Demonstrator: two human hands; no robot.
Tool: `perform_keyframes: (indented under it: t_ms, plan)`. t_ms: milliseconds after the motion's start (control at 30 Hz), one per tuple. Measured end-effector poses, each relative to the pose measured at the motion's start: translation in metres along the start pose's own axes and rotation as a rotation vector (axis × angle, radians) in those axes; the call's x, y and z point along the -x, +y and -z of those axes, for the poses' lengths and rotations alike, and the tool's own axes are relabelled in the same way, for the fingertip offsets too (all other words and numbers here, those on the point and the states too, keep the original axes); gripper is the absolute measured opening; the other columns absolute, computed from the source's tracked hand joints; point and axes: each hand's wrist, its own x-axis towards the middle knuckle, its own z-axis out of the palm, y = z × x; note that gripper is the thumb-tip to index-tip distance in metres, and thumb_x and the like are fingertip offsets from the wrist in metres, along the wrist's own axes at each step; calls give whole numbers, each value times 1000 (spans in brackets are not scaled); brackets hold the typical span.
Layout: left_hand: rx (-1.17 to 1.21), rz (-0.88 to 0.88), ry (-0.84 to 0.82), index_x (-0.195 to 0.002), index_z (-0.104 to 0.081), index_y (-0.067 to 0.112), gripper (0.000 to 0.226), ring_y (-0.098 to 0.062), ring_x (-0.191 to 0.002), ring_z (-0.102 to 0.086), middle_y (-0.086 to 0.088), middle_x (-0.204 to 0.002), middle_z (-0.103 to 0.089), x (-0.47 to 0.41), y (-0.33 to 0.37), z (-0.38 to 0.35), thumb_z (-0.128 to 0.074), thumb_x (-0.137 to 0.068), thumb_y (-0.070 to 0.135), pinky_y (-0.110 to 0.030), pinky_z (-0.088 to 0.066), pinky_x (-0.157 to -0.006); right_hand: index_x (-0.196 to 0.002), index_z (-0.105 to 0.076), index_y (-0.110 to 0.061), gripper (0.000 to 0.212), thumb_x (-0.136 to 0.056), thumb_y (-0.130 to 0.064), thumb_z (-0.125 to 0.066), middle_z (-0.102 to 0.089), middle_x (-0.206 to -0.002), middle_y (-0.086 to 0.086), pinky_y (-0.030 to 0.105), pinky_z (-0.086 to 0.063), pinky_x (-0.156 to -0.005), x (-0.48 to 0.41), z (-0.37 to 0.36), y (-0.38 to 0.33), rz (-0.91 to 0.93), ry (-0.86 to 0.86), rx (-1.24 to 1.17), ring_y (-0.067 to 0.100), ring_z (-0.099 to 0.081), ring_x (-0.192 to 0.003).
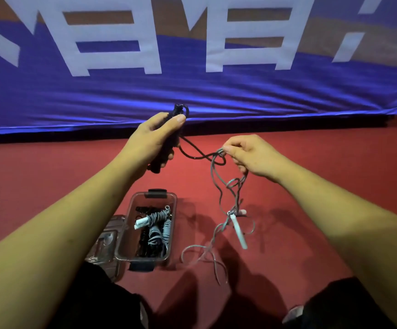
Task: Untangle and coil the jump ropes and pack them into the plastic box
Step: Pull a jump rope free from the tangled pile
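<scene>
My left hand grips the black handles of a jump rope, raised above the red floor. Its black cord runs right into a tangle with a grey rope. My right hand pinches that tangle at its top. The grey rope hangs down in loops to the floor, and its white handle dangles beside them. The clear plastic box stands open on the floor below my left arm, with coiled grey and black ropes inside.
The box's clear lid lies to the left of the box. A blue banner with white lettering hangs along the back above the red floor. My dark-clothed knees are at the bottom edge.
</scene>
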Motion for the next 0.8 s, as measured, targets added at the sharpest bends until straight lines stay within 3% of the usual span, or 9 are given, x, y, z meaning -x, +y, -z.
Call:
perform_keyframes:
  t_ms: [100, 233, 333, 433, 500, 600, 667, 733, 800]
  plan:
    - [92, 18, -30, -85, -55, 28, 26, -22, -53, -50, -6, -77, -59, -1, 0, -2, -61, -89, 53, -26, -36, -46, -94, -71, -17, 14, -96, -17, -57, -58, -60, -15, 13, -38, -60, 3, 11, -4, 75, -108, 139, -3, -50, -53]
    - [257, 70, -155, -102, -50, 20, 45, -20, -49, -47, -4, -73, -57, 0, 1, -9, -60, -81, 59, -23, -35, -45, -92, -72, -18, 16, -95, -14, -57, -71, -87, -10, 21, -47, -82, 3, 11, -3, 92, -186, 283, 0, -64, -82]
    - [379, 94, -178, -94, -53, 24, 33, -17, -47, -45, -1, -70, -55, 1, 4, -16, -51, -91, 57, -21, -34, -43, -91, -71, -11, 16, -95, -9, -56, -68, -81, -3, 27, -45, -80, 4, 3, -4, 64, -217, 324, 9, -59, -77]
    - [469, 106, -177, -94, -51, 26, 34, -15, -47, -46, 1, -72, -55, -1, 4, -21, -47, -91, 60, -21, -33, -42, -102, -73, -17, 17, -94, -19, -58, -51, -96, 2, 28, -37, -91, 2, -9, 0, 90, -94, 473, 15, -45, -95]
    - [485, 98, -162, -96, -50, 25, 35, -15, -48, -46, 0, -74, -57, -3, 4, -22, -48, -92, 60, -21, -34, -42, -104, -73, -19, 18, -94, -23, -58, -49, -95, 3, 27, -38, -87, 0, -16, 1, 81, 15, 485, 16, -44, -91]
    - [490, 93, -139, -101, -49, 22, 38, -16, -48, -46, -2, -77, -60, -3, 3, -25, -49, -91, 59, -22, -35, -42, -96, -67, -13, 18, -99, -19, -51, -56, -66, 1, 26, -46, -58, 2, -20, 0, -29, -53, 318, 13, -65, -56]
    - [489, 102, -126, -108, -44, 19, 44, -16, -48, -47, -3, -79, -61, -3, 3, -27, -50, -91, 59, -22, -36, -42, -92, -63, -9, 19, -100, -15, -47, -58, -61, 11, 25, -48, -47, 3, -24, 1, -99, -57, 228, 21, -68, -50]
    - [491, 117, -113, -107, -43, 18, 44, -16, -48, -47, -4, -79, -62, -2, 3, -29, -50, -91, 59, -22, -36, -42, -89, -63, -7, 19, -99, -9, -47, -61, -65, 14, 23, -50, -49, 1, -28, 4, -90, -15, 189, 21, -67, -53]
    - [497, 124, -108, -104, -45, 19, 42, -17, -48, -46, -4, -79, -62, -2, 3, -30, -50, -91, 59, -23, -36, -42, -88, -65, -8, 19, -97, -7, -48, -63, -69, 10, 31, -57, -60, -1, -30, 8, -62, 25, 190, 21, -69, -60]
